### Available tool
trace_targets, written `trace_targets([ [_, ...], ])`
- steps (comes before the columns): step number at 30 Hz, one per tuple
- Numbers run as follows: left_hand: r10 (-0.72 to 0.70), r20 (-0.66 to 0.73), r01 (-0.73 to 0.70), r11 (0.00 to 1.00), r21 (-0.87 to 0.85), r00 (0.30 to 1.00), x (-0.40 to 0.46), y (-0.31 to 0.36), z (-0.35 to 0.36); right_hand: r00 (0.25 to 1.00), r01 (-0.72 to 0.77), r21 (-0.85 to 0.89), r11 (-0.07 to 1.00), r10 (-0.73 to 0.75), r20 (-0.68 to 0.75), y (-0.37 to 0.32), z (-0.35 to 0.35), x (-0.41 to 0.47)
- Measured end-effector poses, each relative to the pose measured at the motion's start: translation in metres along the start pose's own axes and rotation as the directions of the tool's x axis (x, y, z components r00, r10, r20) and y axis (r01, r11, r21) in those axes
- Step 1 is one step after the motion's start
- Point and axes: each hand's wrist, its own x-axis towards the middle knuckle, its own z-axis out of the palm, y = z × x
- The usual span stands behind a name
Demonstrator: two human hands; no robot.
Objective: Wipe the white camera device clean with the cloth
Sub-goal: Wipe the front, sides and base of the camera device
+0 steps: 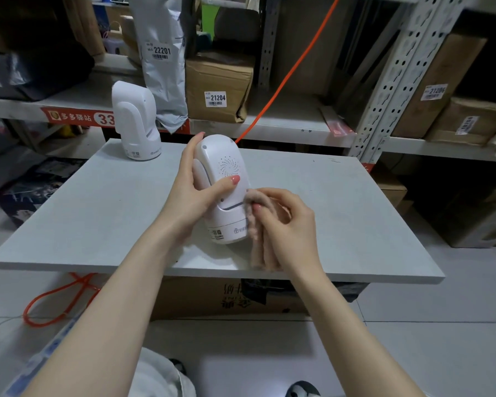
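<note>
Left hand grips rounded white plastic camera device upright on grey tabletop, thumb across its back; lens side hidden; right hand pinches folded pinkish fuzzy cloth against device's lower right side; base label too small to read.

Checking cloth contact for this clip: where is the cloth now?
In the head view, the cloth is right of centre, held in the right hand against the right side of the camera that the left hand grips.
</note>
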Motion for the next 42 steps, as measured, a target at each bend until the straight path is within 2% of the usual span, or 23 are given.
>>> trace_targets([
  [2,0.017,0.018,-0.017,1.0,0.022,1.0,0.0,0.0,0.002,0.987,-0.159,0.128,0.979,0.162,-0.02,0.004,-0.003,0.003],
  [4,0.035,0.02,-0.036,0.998,0.042,0.999,-0.001,0.0,0.005,0.98,-0.175,0.116,0.978,0.184,-0.07,0.006,0.001,0.0],
  [6,0.051,-0.002,-0.051,0.997,0.05,0.999,0.0,-0.001,0.007,0.991,-0.04,-0.04,0.998,0.035,-0.128,0.003,0.006,-0.006],
  [8,0.05,-0.045,-0.048,0.998,0.039,0.998,0.001,-0.003,0.008,0.975,0.176,-0.172,0.969,-0.195,-0.103,0.002,0.011,-0.012],
  [11,0.043,-0.1,-0.041,0.999,0.026,0.994,0.004,-0.007,0.006,0.868,0.485,-0.296,0.823,-0.493,0.052,0.01,0.017,-0.02],
  [14,0.014,-0.096,-0.013,1.0,0.006,0.995,0.006,-0.009,0.001,0.761,0.63,-0.404,0.663,-0.629,0.155,0.018,0.021,-0.023],
  [16,-0.003,-0.094,0.001,1.0,-0.026,0.996,0.006,-0.01,0.0,0.783,0.608,-0.359,0.708,-0.611,0.12,0.02,0.019,-0.02],
  [18,-0.028,-0.113,0.02,0.997,-0.076,0.993,0.005,-0.01,0.0,0.844,0.525,-0.278,0.804,-0.534,0.051,0.021,0.015,-0.015],
  [20,-0.071,-0.133,0.052,0.988,-0.142,0.989,0.006,-0.01,0.0,0.929,0.352,-0.202,0.914,-0.367,-0.04,0.018,0.012,-0.011],
  [22,-0.11,-0.136,0.083,0.978,-0.192,0.985,0.008,-0.01,0.0,0.988,0.11,-0.082,0.991,-0.118,-0.104,0.012,0.011,-0.008],
  [24,-0.131,-0.132,0.099,0.969,-0.229,0.983,0.008,-0.011,0.001,0.988,-0.109,0.074,0.991,0.116,-0.102,0.009,0.01,-0.006],
  [26,-0.12,-0.132,0.088,0.969,-0.229,0.984,0.007,-0.011,0.003,0.976,-0.186,0.104,0.977,0.195,-0.093,0.006,0.008,-0.005],
  [31,-0.07,-0.078,0.059,0.989,-0.139,0.994,0.003,-0.009,0.007,0.992,-0.057,-0.135,0.989,0.042,-0.116,0.005,0.007,-0.011],
  [35,-0.049,0.04,0.05,0.998,-0.024,0.998,-0.001,-0.008,0.004,0.989,-0.09,-0.146,0.985,0.071,-0.127,0.01,0.002,-0.008],
  [37,-0.039,0.055,0.038,0.999,0.02,0.998,-0.003,-0.008,0.003,0.99,-0.08,-0.152,0.985,0.061,-0.126,0.011,0.001,-0.009],
  [39,0.003,0.014,-0.004,0.998,0.055,1.0,-0.002,-0.007,0.004,0.992,0.018,-0.192,0.981,-0.041,-0.119,0.009,0.002,-0.012],
  [41,0.042,-0.045,-0.038,0.996,0.079,0.998,-0.002,-0.008,0.007,0.966,0.222,-0.281,0.934,-0.25,-0.068,0.008,0.004,-0.014],
  [42,0.041,-0.075,-0.035,0.996,0.078,0.996,-0.002,-0.008,0.007,0.93,0.342,-0.335,0.878,-0.367,-0.011,0.009,0.005,-0.015],
])
